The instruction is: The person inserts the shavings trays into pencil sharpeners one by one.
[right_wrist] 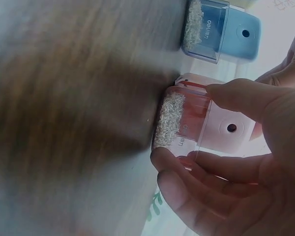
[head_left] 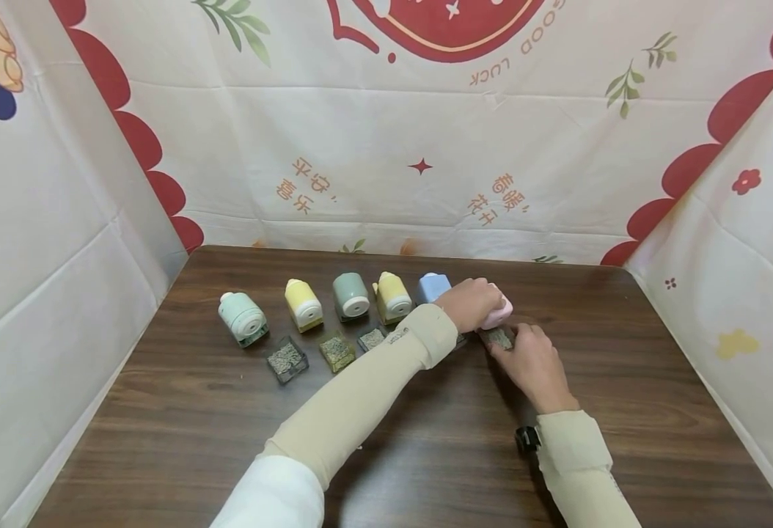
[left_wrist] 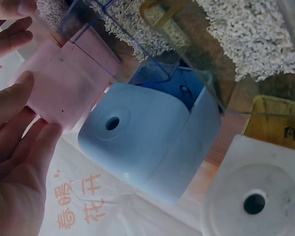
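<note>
My left hand point(head_left: 469, 304) grips the body of a pink pencil sharpener point(head_left: 497, 314) at the right end of a row. In the left wrist view, thumb and fingers lie on either side of it. My right hand point(head_left: 535, 367) pinches the sharpener's clear shavings tray point(right_wrist: 169, 120), thumb on one side and fingers on the other. Pale shavings fill part of this tray, which sits against the sharpener's front in the right wrist view. Just left of the pink one stands a blue pencil sharpener point(left_wrist: 137, 132), with its own clear tray point(right_wrist: 206, 29) before it.
Farther left stand a yellow sharpener point(head_left: 393, 295), a dark green one point(head_left: 351, 295), another yellow one point(head_left: 303, 302) and a mint one point(head_left: 241, 317). Trays of shavings, including a grey tray point(head_left: 287, 359) and an olive tray point(head_left: 336, 352), lie before them on the brown table point(head_left: 182, 440).
</note>
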The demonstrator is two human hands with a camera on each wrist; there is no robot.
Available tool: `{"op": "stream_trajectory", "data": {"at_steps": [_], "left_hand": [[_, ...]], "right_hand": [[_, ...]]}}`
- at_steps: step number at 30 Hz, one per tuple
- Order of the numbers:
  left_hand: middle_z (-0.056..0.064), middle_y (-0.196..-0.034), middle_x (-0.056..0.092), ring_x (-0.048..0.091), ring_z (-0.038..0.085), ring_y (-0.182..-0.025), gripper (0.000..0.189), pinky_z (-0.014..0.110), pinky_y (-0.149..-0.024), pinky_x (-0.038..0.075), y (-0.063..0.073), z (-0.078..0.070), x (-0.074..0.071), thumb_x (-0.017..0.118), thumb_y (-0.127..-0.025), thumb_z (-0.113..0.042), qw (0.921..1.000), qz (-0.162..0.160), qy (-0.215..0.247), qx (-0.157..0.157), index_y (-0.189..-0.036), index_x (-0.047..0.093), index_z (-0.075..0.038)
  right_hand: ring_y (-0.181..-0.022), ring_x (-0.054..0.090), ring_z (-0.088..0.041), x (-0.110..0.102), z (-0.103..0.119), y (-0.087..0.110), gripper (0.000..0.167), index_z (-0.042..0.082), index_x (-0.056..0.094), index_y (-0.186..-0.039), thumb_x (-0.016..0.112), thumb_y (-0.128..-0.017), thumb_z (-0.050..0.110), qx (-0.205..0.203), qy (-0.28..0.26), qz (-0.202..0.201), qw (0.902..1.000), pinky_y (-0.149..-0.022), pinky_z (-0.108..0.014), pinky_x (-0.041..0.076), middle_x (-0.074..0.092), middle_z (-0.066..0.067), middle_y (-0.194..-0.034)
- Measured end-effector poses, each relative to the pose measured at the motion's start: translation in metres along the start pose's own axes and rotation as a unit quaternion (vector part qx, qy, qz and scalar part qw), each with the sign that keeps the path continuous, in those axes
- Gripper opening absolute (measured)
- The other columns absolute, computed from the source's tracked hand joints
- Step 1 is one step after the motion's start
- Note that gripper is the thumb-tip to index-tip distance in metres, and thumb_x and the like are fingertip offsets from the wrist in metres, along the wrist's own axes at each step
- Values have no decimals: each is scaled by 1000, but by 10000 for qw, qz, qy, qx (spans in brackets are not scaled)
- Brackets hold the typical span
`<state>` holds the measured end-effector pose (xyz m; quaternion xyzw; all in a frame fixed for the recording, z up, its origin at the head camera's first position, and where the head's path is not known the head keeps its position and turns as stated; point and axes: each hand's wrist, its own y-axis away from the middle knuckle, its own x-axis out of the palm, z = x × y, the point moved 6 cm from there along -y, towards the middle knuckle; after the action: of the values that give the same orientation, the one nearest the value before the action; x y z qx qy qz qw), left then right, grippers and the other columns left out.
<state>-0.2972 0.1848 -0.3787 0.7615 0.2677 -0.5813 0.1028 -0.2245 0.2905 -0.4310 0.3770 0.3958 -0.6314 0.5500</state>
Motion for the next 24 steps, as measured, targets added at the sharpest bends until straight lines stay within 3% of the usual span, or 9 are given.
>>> {"op": "stream_trajectory", "data": {"at_steps": [5, 12, 18, 24], "left_hand": [[-5, -74, 51, 44, 8, -72, 37, 17, -68, 38, -1, 0, -2, 53, -107, 0, 9996, 12, -273, -71, -72, 54, -12], [1, -94, 76, 54, 11, -78, 32, 24, -78, 53, -1, -1, -2, 56, -111, -9, 9981, -84, -597, -120, -85, 76, -10], [3, -90, 76, 55, 13, -77, 33, 26, -78, 55, -2, -1, -2, 56, -111, -12, 9981, -137, -574, -159, -88, 79, -9], [3, -94, 78, 57, 11, -78, 31, 24, -78, 55, -1, 1, -2, 57, -111, -11, 9977, -117, -655, -156, -92, 81, -10]], "right_hand": [[-106, 66, -55, -2, 3, -6, 55, -19, 63, -126, 74, -100, 29, -119, -127, -11, 9998, -91, -68, 55, 64, -38, -120], [-109, 64, -52, 0, 1, -18, 59, -19, 53, -131, 75, -100, 27, 2, -342, 176, 9993, -90, -66, 54, 62, -37, -122], [-121, 60, -57, 4, 0, -23, 68, -18, 45, -140, 76, -100, 28, 165, -517, 333, 9980, -98, -69, 51, 58, -40, -134], [-119, 61, -55, 2, 2, -24, 70, -19, 45, -141, 76, -101, 29, -29, -585, 503, 9970, -97, -67, 52, 59, -40, -132]]}}
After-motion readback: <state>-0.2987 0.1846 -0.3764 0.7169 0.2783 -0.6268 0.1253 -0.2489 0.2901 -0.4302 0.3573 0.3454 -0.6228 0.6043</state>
